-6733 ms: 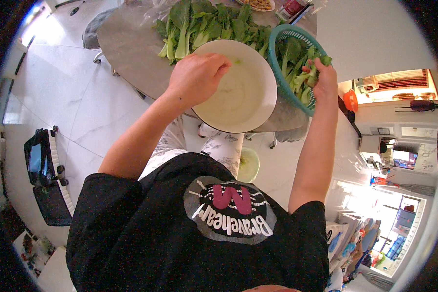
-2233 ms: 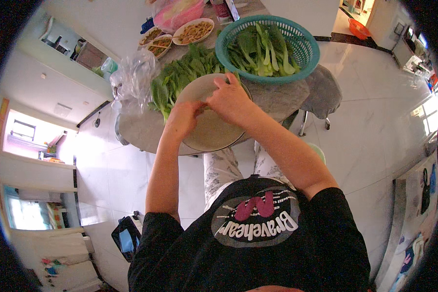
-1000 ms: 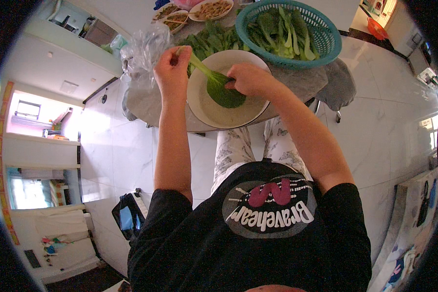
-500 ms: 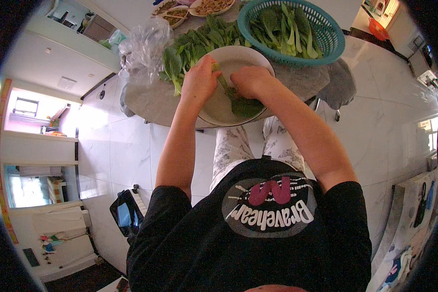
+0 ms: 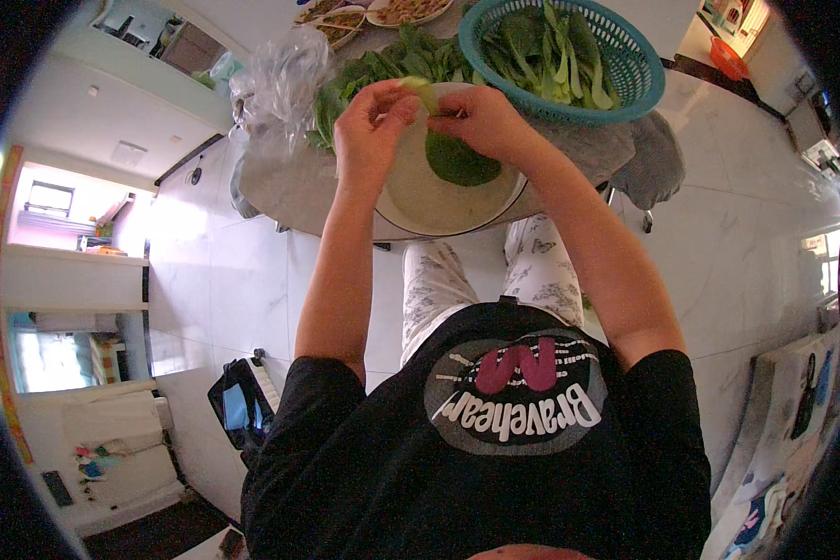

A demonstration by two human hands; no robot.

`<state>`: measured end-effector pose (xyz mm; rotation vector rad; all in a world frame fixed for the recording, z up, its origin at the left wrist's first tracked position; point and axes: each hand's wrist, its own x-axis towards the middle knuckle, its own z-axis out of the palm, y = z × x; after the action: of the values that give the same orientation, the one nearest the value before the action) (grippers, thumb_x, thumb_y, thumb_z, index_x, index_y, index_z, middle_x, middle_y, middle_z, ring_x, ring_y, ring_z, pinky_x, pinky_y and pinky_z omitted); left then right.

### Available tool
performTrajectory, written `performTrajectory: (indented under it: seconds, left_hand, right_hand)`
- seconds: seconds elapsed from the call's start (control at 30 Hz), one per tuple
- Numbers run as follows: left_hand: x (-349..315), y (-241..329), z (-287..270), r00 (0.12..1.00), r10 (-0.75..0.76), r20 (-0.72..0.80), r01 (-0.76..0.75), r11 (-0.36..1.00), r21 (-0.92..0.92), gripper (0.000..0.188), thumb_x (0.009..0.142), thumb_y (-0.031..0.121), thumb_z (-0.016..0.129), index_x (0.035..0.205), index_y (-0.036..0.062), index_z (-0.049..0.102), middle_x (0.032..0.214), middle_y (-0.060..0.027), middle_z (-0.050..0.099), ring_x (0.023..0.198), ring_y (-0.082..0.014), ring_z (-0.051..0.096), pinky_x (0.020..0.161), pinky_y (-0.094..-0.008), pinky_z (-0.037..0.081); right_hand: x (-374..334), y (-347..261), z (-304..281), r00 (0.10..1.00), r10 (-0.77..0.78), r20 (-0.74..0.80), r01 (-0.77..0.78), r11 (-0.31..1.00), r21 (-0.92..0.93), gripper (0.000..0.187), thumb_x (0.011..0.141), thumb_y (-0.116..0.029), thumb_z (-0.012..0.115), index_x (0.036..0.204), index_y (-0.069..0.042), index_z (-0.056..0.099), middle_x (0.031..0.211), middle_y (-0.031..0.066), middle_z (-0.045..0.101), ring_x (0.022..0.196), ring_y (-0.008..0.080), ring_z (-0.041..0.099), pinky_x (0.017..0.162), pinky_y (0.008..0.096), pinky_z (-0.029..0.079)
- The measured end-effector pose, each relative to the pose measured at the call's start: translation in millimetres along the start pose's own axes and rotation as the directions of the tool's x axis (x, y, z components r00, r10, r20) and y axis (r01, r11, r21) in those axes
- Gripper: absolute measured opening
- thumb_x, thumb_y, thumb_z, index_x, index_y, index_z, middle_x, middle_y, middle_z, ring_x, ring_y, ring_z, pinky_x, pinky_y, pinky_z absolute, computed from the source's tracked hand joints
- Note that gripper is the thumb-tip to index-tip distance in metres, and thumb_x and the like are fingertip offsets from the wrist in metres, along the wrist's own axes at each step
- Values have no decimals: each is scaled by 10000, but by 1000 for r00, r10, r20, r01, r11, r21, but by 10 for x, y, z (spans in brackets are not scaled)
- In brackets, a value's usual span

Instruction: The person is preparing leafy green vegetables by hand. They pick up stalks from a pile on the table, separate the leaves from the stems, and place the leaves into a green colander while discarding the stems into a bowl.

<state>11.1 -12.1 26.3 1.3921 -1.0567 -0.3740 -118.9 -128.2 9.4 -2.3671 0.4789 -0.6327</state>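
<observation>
While the pale stem of one green leaf is pinched between the thumb and fingertips of the left hand, it is gripped nearer the blade by the drawn-in fingers of the right hand; neither set of fingers is spread wide. Two grips seem to be used so that the stem is kept steady while the dark blade is let hang just below the right fingertips. The leaf is held over the white bowl, probably so that drips are caught; whether the blade touches the liquid cannot be told. In the bowl, beneath both sets of fingers, what looks like faintly cloudy water is contained. Beyond the right fingers and to their right, a teal basket is placed, apparently for easy reach, with leafy greens laid in it. Loose greens are heaped on the grey table just beyond the left fingers, and a clear plastic bag is bunched to their left. Farther beyond the fingers, white plates of food are set, cut off by the view's upper edge
</observation>
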Motion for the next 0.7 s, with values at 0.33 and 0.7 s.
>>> performTrajectory:
  seconds: [0.33, 0.7]
  left_hand:
    - [-58, -242, -36, 919, 13, 395, -280, 727, 628, 362, 724, 225, 727, 1044, 73, 650, 913, -187, 658, 879, -360, 626, 736, -427, 479]
    - [-239, 330, -88, 909, -315, 273, -167, 326, 931, 170, 809, 213, 606, 882, 70, 660, 855, -165, 663, 836, -353, 640, 697, -470, 504]
  right_hand:
    - [-6, -16, -27, 969, 99, -227, -12, 934, 358, 212, 840, -221, 672, 921, -28, 638, 769, 74, 637, 653, 159, 566, 570, 307, 461]
    - [30, 148, 65, 950, 126, -285, -45, 961, 274, 231, 765, -233, 718, 847, -32, 640, 754, 130, 655, 706, 260, 660, 602, 364, 512]
